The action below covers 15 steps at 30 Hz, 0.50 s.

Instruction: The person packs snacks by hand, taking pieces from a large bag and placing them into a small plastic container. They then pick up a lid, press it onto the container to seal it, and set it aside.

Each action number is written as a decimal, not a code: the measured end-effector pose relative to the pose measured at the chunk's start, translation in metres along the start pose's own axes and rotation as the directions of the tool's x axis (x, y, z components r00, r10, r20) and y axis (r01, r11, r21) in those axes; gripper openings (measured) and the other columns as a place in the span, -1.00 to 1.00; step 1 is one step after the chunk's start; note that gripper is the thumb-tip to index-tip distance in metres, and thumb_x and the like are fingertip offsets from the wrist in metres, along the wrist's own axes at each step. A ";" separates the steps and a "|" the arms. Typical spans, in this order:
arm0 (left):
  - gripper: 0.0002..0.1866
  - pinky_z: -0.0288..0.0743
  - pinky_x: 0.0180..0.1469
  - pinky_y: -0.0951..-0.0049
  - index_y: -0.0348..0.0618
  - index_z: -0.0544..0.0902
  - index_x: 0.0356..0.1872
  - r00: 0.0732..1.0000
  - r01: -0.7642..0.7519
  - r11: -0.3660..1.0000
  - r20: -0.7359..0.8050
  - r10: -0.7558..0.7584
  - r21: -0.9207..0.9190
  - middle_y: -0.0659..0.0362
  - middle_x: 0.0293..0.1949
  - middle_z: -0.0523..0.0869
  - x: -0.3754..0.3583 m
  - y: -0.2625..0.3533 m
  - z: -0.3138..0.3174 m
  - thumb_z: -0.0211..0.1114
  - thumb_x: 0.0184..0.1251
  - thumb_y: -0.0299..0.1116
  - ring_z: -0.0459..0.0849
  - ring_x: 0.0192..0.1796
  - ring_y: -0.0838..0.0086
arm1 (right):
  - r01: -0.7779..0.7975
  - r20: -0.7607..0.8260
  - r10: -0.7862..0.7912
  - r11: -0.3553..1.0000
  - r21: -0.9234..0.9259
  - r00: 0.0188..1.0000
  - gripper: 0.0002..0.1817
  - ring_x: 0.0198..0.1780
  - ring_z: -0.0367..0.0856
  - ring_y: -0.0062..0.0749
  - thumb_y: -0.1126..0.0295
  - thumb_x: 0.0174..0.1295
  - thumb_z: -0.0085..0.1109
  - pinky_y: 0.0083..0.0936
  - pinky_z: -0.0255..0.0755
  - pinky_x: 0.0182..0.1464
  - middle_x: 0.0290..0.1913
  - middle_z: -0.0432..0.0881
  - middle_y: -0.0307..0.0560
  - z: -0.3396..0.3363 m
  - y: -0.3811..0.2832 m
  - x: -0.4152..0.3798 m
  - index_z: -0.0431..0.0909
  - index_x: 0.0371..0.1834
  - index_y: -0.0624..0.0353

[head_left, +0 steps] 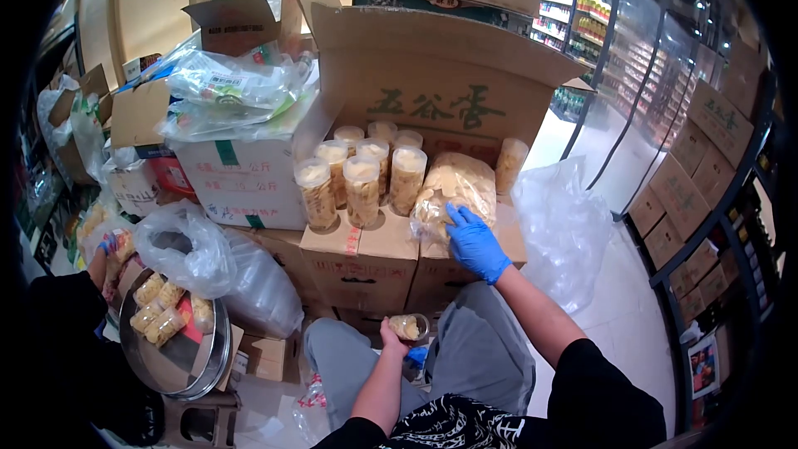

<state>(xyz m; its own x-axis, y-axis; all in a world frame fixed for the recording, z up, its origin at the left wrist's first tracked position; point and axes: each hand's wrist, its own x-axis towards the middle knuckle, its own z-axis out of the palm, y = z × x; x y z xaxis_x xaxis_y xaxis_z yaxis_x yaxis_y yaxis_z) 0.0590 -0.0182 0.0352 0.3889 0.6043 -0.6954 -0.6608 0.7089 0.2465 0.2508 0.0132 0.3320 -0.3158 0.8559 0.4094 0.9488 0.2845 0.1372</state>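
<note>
My right hand (pixel 474 241), in a blue glove, rests with its fingers on the front of a clear plastic bag of yellowish snacks (pixel 462 183). The bag stands on a brown carton (pixel 357 270). Low between my knees, my bare left hand (pixel 394 338) is wrapped round a clear plastic jar (pixel 410 327) with yellowish pieces in it. Several filled jars (pixel 362 191) stand upright on the cartons left of the bag. One more filled jar (pixel 510 165) stands right of the bag.
At the left, a co-worker's hand (pixel 101 262) is beside a round metal tray (pixel 223 349) holding several filled jars. Clear plastic bags (pixel 258 278) hang before a white box (pixel 241 175). More plastic (pixel 565 233) lies at the right. A stool (pixel 199 420) stands lower left.
</note>
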 end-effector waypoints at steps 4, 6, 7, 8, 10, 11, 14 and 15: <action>-0.39 0.44 -0.05 0.05 0.00 0.42 0.10 1.000 0.005 1.000 -0.020 -0.005 -0.001 0.10 0.05 0.52 0.008 0.000 -0.003 -0.12 0.19 0.20 0.50 0.04 0.15 | 0.000 0.004 0.000 1.000 -0.002 1.000 -0.68 0.15 0.30 0.15 0.41 0.02 0.05 -0.19 0.21 0.17 0.26 0.25 0.08 0.002 -0.002 0.009 0.47 -0.11 0.25; -0.40 0.40 0.00 0.00 -0.01 0.42 0.10 1.000 0.022 0.999 -0.009 -0.022 -0.024 0.09 0.04 0.52 0.010 0.001 -0.002 -0.12 0.19 0.19 0.50 0.05 0.14 | -0.025 -0.033 0.026 1.000 0.013 0.999 -0.67 0.14 0.30 0.17 0.38 0.04 0.05 -0.14 0.19 0.17 0.27 0.24 0.06 0.009 -0.002 0.013 0.47 -0.10 0.24; -0.40 0.40 0.00 0.00 -0.01 0.42 0.10 1.000 0.020 0.999 -0.010 -0.021 -0.026 0.09 0.04 0.52 0.012 0.002 -0.002 -0.12 0.19 0.19 0.50 0.05 0.14 | -0.024 -0.033 0.024 1.000 0.014 0.999 -0.67 0.14 0.30 0.17 0.38 0.04 0.05 -0.14 0.19 0.17 0.27 0.24 0.06 0.010 -0.002 0.014 0.47 -0.10 0.24; -0.39 0.40 0.01 -0.01 -0.03 0.42 0.09 1.000 0.014 0.999 -0.001 -0.014 -0.042 0.08 0.04 0.52 0.012 0.001 -0.004 -0.12 0.19 0.19 0.50 0.04 0.14 | -0.018 -0.048 0.019 1.000 0.003 0.999 -0.67 0.13 0.30 0.16 0.38 0.04 0.04 -0.15 0.19 0.16 0.27 0.25 0.03 0.008 -0.005 0.012 0.47 -0.10 0.24; -0.38 0.40 0.02 -0.01 -0.05 0.42 0.09 1.000 0.005 0.998 0.003 -0.004 -0.064 0.07 0.04 0.52 0.014 0.002 -0.005 -0.12 0.19 0.19 0.51 0.04 0.13 | -0.008 -0.062 0.008 1.000 -0.004 0.998 -0.67 0.13 0.29 0.16 0.39 0.04 0.03 -0.15 0.20 0.15 0.27 0.25 0.00 0.008 -0.009 0.011 0.46 -0.09 0.24; -0.38 0.41 0.02 0.00 -0.06 0.42 0.08 1.000 -0.003 0.999 0.000 0.003 -0.047 0.08 0.02 0.53 0.007 -0.001 -0.008 -0.12 0.19 0.19 0.52 0.03 0.13 | -0.002 -0.032 0.002 1.000 0.000 0.999 -0.66 0.11 0.30 0.13 0.40 0.02 0.03 -0.16 0.21 0.13 0.27 0.25 -0.02 0.004 -0.015 0.003 0.46 -0.10 0.24; -0.39 0.44 0.02 0.06 -0.07 0.44 0.06 1.000 -0.013 0.999 0.008 0.013 -0.034 0.09 -0.01 0.56 0.013 0.005 -0.002 -0.10 0.19 0.19 0.54 0.02 0.16 | 0.008 -0.003 -0.008 1.000 -0.016 1.000 -0.64 0.04 0.33 0.01 0.46 -0.06 0.03 -0.21 0.25 0.05 0.26 0.27 -0.09 -0.009 -0.018 0.001 0.46 -0.11 0.26; -0.39 0.40 0.05 0.01 -0.08 0.42 0.08 0.999 -0.023 0.999 0.032 0.024 -0.036 0.07 0.03 0.53 0.018 0.005 -0.004 -0.13 0.21 0.18 0.51 0.05 0.13 | 0.017 -0.019 -0.016 0.999 0.028 1.000 -0.65 -0.01 0.35 -0.04 0.48 -0.07 0.03 -0.23 0.28 0.01 0.23 0.30 -0.07 -0.007 -0.015 -0.003 0.47 -0.13 0.27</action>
<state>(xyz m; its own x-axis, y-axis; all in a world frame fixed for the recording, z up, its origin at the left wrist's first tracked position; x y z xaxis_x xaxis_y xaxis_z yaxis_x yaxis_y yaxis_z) 0.0602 -0.0047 0.0211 0.3927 0.6326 -0.6675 -0.6924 0.6811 0.2381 0.2375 0.0033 0.3349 -0.3309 0.8429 0.4243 0.9431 0.3106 0.1187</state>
